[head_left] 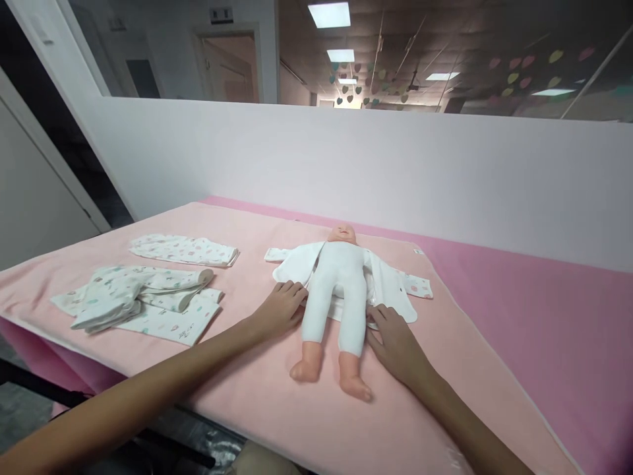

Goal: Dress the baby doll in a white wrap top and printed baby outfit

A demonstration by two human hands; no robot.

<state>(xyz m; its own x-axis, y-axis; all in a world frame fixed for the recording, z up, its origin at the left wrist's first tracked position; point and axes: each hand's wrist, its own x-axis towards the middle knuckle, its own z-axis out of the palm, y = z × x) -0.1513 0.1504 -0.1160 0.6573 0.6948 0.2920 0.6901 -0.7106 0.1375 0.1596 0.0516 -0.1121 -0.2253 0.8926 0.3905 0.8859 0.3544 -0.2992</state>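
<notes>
A baby doll (341, 267) with a white cloth body lies on its back, its feet toward me and its head at the far end. Spread open beneath it is a white baby shirt (393, 290), with patterned sleeves reaching out to both sides. My left hand (283, 307) is closed at the shirt's lower edge, beside the doll's leg on the left. On the other side, my right hand (399, 343) has its fingers bent onto the same edge near the other leg. The fingertips of both hands are partly hidden by cloth.
Folded patterned baby clothes (168, 330) lie in a loose pile at the left, with another folded garment (182, 249) behind them. A pink blanket (257, 402) covers much of the table. A white wall (346, 165) with windows above borders the far side.
</notes>
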